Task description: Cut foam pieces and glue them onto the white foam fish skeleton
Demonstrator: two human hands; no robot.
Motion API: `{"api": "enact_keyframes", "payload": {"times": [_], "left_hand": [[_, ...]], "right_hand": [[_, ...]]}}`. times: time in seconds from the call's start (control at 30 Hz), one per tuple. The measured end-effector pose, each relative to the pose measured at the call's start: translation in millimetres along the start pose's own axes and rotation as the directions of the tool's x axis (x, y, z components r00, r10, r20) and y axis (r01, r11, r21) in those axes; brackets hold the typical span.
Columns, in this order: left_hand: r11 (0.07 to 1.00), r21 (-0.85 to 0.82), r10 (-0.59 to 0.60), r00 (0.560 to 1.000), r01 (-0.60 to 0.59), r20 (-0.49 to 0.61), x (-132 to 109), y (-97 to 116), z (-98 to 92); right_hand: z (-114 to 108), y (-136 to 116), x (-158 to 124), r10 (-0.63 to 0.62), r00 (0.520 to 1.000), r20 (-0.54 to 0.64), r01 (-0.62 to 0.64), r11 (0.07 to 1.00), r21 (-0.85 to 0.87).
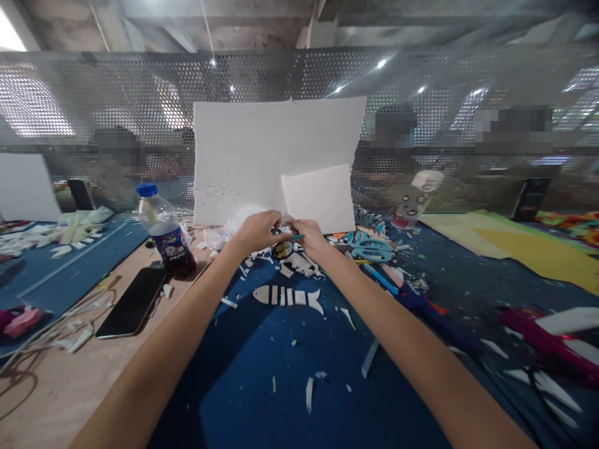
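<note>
My left hand (259, 231) and my right hand (309, 237) meet over the far part of the blue mat (262, 374). Both have their fingers closed in a pinch. A small teal piece (296, 237) shows between them, with something pale and see-through above it; what exactly they hold is too small to tell. Just below the hands lies a round black item with yellow print (281, 251), among white foam scraps (302, 265). Nearer on the mat is a fish shape cut from white foam (287, 296), laid out as separate head, body strips and tail.
A white foam board (238, 149) stands behind, with a smaller white sheet (321, 199) leaning on it. To the left are a cola bottle (173, 246) and a phone (131, 302). Blue scissors (369, 249), a magenta glue gun (547, 343) and yellow sheets (528, 249) lie right.
</note>
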State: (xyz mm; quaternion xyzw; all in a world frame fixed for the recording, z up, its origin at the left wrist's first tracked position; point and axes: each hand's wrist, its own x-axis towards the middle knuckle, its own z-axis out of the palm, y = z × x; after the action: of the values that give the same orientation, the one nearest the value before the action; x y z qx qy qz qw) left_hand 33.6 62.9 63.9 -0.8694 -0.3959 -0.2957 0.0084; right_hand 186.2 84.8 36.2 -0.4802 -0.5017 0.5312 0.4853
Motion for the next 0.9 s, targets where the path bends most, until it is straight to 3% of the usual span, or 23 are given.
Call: {"api": "enact_keyframes", "payload": {"times": [0.4,0.63,0.9], "left_hand": [[0.996,0.057,-0.067,0.995,0.072,-0.075,2.4,-1.9,-11.2],[0.982,0.094,-0.156,0.982,0.166,-0.109,2.6,-1.1,-4.4],[0.979,0.038,-0.192,0.968,0.200,-0.164,3.3,-6.3,-13.1]], "right_hand": [[3.4,-8.3,-8.2,-0.053,0.996,0.066,0.057,0.996,-0.062],[5.6,-7.5,-10.4,-0.085,0.991,0.101,0.093,0.992,-0.080],[-1.1,-5.0,-4.4,-0.145,0.988,0.057,0.151,0.981,-0.124]]}}
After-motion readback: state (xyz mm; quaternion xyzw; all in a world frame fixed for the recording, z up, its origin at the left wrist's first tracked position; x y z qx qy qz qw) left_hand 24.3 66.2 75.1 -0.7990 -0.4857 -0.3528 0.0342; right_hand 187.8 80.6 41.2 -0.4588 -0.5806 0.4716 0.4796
